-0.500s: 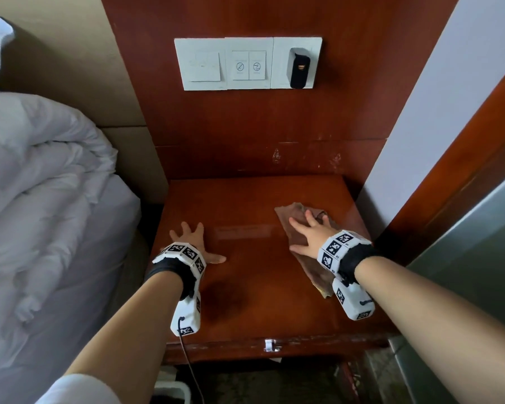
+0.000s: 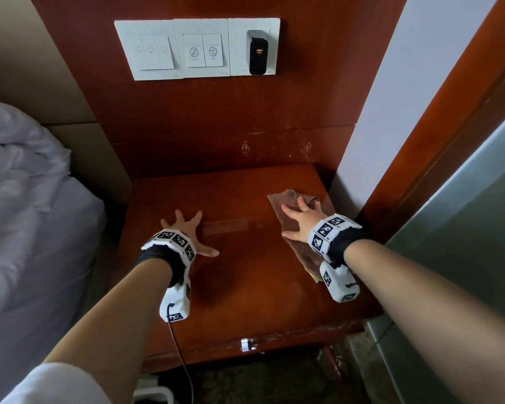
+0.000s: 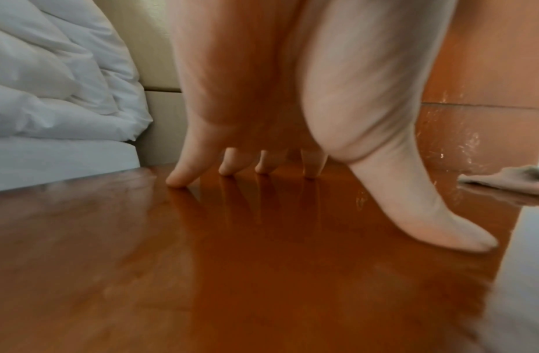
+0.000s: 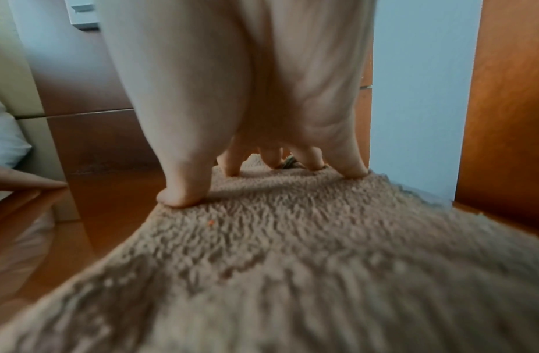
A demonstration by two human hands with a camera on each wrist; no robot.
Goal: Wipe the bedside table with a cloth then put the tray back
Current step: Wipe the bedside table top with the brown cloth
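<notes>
From the head view, the right hand point(image 2: 299, 218) presses spread fingers on the cloth point(image 2: 286, 205) at the desk's point(image 2: 245, 287) back-right corner; the unwiped stretch lies leftward. The left hand point(image 2: 187, 231) (fingers splayed, holding nothing) braces there.

At the left wrist, fingertips point(image 3: 179, 181) touch bare wood. At the right wrist, the cloth's long side runs toward the front edge. No tray shows.

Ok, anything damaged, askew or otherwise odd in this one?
Minor only. The wood panel behind the bedside table has pale scuffs just above the tabletop. The cloth under the right hand is bunched at its far end. The left hand rests spread on bare wood. No tray is in view.
</notes>
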